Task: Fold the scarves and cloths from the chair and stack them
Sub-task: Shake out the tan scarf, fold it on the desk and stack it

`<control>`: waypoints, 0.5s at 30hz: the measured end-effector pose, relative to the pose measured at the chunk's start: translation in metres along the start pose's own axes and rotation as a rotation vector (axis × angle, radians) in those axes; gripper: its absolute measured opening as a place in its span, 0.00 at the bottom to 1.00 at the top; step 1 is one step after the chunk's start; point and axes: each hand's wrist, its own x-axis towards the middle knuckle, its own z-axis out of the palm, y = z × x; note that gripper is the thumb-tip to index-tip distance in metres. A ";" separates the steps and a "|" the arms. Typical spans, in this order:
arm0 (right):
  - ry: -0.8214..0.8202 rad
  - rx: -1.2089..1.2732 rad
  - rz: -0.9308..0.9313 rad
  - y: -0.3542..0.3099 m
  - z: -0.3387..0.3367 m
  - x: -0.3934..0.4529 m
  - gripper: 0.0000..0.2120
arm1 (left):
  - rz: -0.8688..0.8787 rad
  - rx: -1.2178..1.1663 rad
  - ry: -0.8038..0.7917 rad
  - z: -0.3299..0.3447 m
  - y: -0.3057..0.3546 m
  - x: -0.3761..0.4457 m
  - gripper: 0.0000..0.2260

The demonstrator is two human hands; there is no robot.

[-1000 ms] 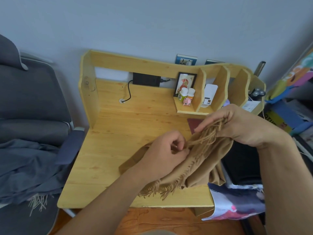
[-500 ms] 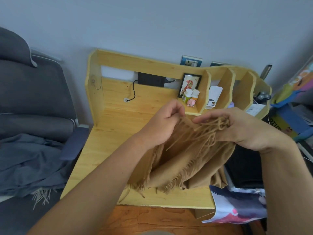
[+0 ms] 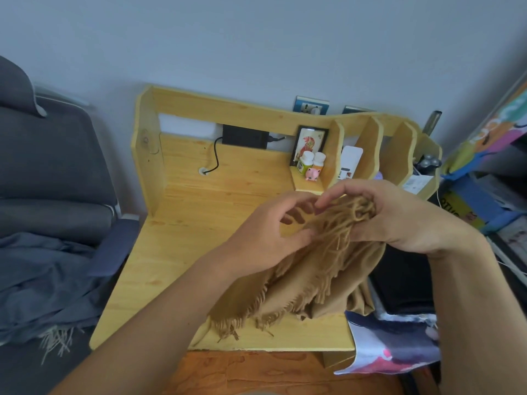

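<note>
Right hand (image 3: 399, 218) grips the tan scarf (image 3: 308, 280) fringe; left hand (image 3: 273, 232) (fingers curled, grip unclear) could snag tassels, so edges probably misalign.

left hand (image 3: 268, 232) slid right to meet the right hand (image 3: 399, 218) at frame centre, tan scarf (image 3: 313, 280) fringe now bunched together.

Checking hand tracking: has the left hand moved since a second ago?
Yes. The left hand rose away from the desk's front edge, toward the pill bottles, and now meets the right hand at the tan scarf's fringe.
</note>
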 end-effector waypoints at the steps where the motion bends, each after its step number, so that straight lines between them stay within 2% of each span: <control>1: -0.012 -0.007 -0.011 -0.001 0.001 0.000 0.21 | 0.000 -0.013 -0.026 0.002 0.005 0.001 0.17; 3: -0.025 -0.023 -0.032 -0.002 0.005 0.001 0.20 | 0.025 -0.018 0.017 0.009 0.014 0.003 0.12; 5: 0.006 -0.012 -0.044 -0.001 0.005 0.002 0.20 | 0.031 -0.006 0.156 0.012 0.024 0.004 0.07; 7: 0.080 0.019 -0.040 -0.001 0.003 0.001 0.20 | -0.021 -0.052 0.217 0.010 0.030 0.002 0.09; 9: 0.150 -0.012 0.006 -0.001 0.000 -0.001 0.18 | -0.086 -0.103 0.189 0.008 0.033 -0.003 0.15; 11: 0.180 -0.120 0.053 -0.002 -0.003 0.000 0.11 | -0.126 -0.163 0.165 0.007 0.035 -0.008 0.17; 13: 0.170 -0.184 0.068 -0.005 -0.004 0.003 0.02 | -0.152 -0.321 0.157 0.007 0.035 -0.010 0.12; 15: 0.169 -0.203 0.070 -0.009 -0.003 0.005 0.02 | -0.161 -0.406 0.143 0.008 0.032 -0.011 0.03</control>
